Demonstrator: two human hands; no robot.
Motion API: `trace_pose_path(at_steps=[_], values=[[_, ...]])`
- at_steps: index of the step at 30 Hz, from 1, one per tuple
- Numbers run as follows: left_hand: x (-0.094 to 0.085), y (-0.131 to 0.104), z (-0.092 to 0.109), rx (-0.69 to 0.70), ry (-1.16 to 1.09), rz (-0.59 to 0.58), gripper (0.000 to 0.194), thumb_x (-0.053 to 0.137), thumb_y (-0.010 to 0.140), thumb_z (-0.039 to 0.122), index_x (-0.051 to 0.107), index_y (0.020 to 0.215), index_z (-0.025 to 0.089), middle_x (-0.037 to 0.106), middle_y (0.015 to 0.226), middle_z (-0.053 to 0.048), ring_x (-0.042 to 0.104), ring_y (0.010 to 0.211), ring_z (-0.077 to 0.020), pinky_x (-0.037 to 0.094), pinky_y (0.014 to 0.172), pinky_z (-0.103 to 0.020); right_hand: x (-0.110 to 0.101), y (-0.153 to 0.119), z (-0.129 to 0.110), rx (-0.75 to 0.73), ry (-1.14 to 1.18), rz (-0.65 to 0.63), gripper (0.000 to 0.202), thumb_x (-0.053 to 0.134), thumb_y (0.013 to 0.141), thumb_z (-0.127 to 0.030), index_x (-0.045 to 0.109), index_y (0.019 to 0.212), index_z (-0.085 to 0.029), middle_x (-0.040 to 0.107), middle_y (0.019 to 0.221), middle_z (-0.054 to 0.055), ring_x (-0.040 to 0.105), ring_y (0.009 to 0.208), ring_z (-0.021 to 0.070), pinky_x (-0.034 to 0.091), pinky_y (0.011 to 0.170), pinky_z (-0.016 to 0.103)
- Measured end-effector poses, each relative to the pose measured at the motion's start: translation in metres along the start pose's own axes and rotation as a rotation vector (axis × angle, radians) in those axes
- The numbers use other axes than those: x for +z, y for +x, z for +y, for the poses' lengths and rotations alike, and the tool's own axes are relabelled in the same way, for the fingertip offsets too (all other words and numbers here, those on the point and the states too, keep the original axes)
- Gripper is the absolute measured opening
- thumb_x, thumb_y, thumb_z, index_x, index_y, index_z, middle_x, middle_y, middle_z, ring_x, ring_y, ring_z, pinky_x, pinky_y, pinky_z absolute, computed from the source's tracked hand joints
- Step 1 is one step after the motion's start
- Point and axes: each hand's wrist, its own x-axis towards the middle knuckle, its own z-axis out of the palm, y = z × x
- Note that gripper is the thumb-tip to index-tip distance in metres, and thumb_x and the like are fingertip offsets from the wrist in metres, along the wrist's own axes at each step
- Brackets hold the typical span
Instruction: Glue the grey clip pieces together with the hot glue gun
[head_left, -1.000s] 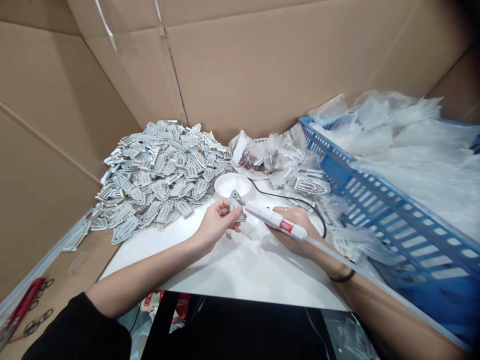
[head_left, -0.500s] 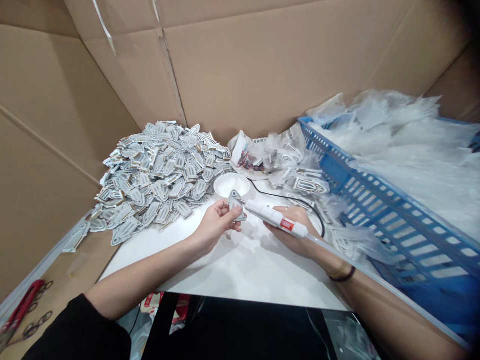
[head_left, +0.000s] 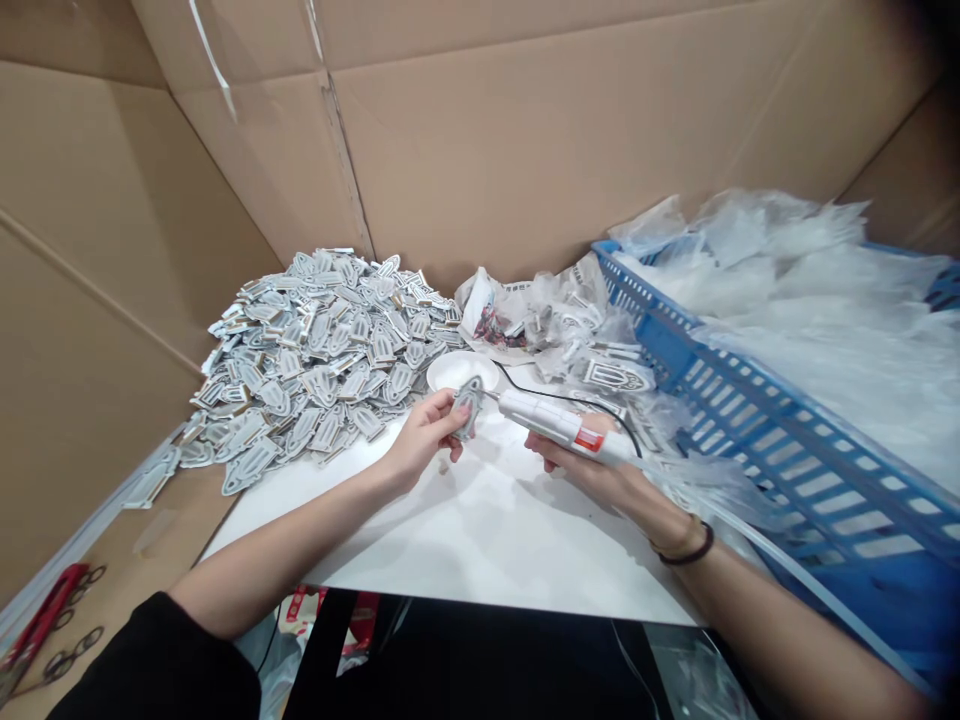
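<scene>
Between thumb and fingers, my left hand (head_left: 429, 436) grips a small grey metal piece (head_left: 468, 402) with a pointed top. My right hand (head_left: 589, 462) is wrapped round a white glue gun (head_left: 547, 420) with a red label. The gun's thin tip points left at the piece, close to its right edge; whether they touch is hard to tell. Just behind the piece is a white round dish (head_left: 463, 370). Both hands are above the white table (head_left: 480, 540).
A large heap of similar grey pieces (head_left: 322, 350) lies at the back left. Plastic-bagged pieces (head_left: 615, 372) and a black cable are behind my right hand. At the right stands a blue crate (head_left: 787, 440) of clear bags. Red-handled pliers (head_left: 46, 620) lie at the far left.
The grey piece has tilted and moved slightly left with my left hand. The glue gun has shifted a little right and its body has turned in my right hand.
</scene>
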Motion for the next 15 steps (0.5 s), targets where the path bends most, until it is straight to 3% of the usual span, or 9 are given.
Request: trace_pose_path(at_steps=[3, 8, 12, 15], values=[[-0.006, 0.002, 0.002, 0.014, 0.115, -0.022, 0.034, 0.078, 0.074, 0.049, 0.064, 0.083, 0.02, 0.054, 0.065, 0.001, 0.049, 0.049, -0.0109, 0.044, 0.042, -0.023, -0.002, 0.0, -0.007, 0.08, 0.094, 0.055, 0.031, 0.065, 0.085, -0.047, 0.064, 0.067, -0.022, 0.064, 0.058, 0.004, 0.058, 0.05, 0.016, 0.045, 0.047, 0.028], [-0.014, 0.004, 0.003, -0.008, 0.412, -0.08, 0.021, 0.073, 0.08, 0.033, 0.071, 0.096, 0.019, 0.063, 0.077, -0.002, 0.054, 0.047, -0.0109, 0.044, 0.046, -0.023, -0.006, 0.0, -0.015, 0.129, 0.14, 0.056, 0.031, 0.062, 0.086, -0.048, 0.066, 0.071, -0.021, 0.063, 0.056, 0.003, 0.053, 0.047, 0.0147, 0.037, 0.042, 0.027], [-0.018, 0.008, 0.004, 0.084, 0.637, 0.05, 0.017, 0.069, 0.079, 0.022, 0.073, 0.093, 0.014, 0.068, 0.08, -0.004, 0.057, 0.063, -0.013, 0.046, 0.055, -0.02, -0.006, 0.0, -0.013, 0.131, 0.112, 0.072, 0.031, 0.063, 0.085, -0.05, 0.066, 0.072, -0.022, 0.063, 0.057, 0.003, 0.053, 0.048, 0.015, 0.038, 0.043, 0.028], [-0.018, 0.01, 0.006, 0.199, 0.656, 0.144, 0.012, 0.066, 0.079, 0.02, 0.071, 0.087, 0.013, 0.067, 0.084, -0.006, 0.058, 0.075, -0.0147, 0.05, 0.062, -0.02, -0.005, -0.001, -0.01, 0.135, 0.102, 0.079, 0.034, 0.064, 0.084, -0.053, 0.066, 0.071, -0.022, 0.064, 0.059, 0.004, 0.058, 0.052, 0.0171, 0.041, 0.046, 0.029]])
